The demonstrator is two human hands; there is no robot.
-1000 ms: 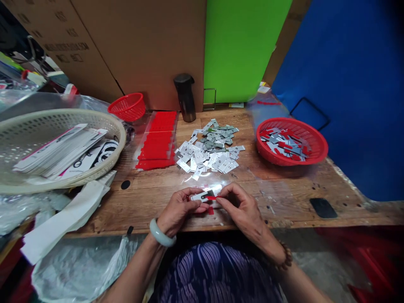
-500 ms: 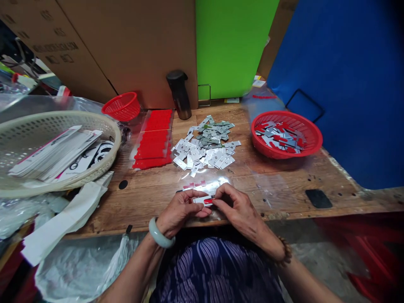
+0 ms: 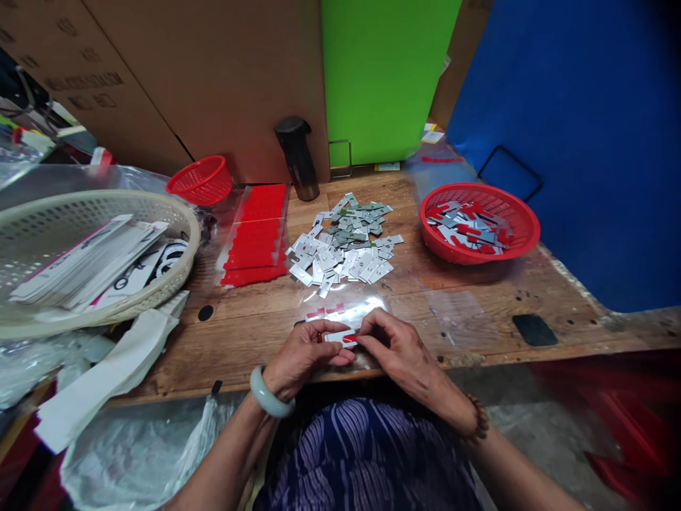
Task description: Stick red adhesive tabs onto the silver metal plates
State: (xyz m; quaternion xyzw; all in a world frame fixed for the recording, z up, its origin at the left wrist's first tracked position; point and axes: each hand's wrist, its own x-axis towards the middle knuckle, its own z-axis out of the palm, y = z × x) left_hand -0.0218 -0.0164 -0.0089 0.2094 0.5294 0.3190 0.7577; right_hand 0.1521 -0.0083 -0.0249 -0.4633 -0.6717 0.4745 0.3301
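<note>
Near the table's front edge, my left hand [image 3: 298, 362] pinches a small flat metal plate [image 3: 335, 337] between thumb and fingers. My right hand [image 3: 404, 358] has its thumb and index finger closed at the plate's right end, on a small red sticker-like piece [image 3: 350, 339] that lies over the metal. Whether the red piece is fully stuck down cannot be seen. Just beyond the hands, a clear sheet [image 3: 362, 310] carries a few red pieces [image 3: 325, 310]. Farther back lies a loose pile of bare metal plates [image 3: 340, 248], with stacked red sticker sheets [image 3: 255, 245] to its left.
A red basket [image 3: 479, 257] at the right holds plates with red pieces on them. On the left stand a large cream basket [image 3: 194, 234] of printed cards and a small red basket [image 3: 201, 181]. A dark bottle [image 3: 299, 160] stands before the cardboard [image 3: 223, 78].
The view has shifted slightly. Both hands keep nearly the same hold, with the right fingers still at the red piece on the plate.
</note>
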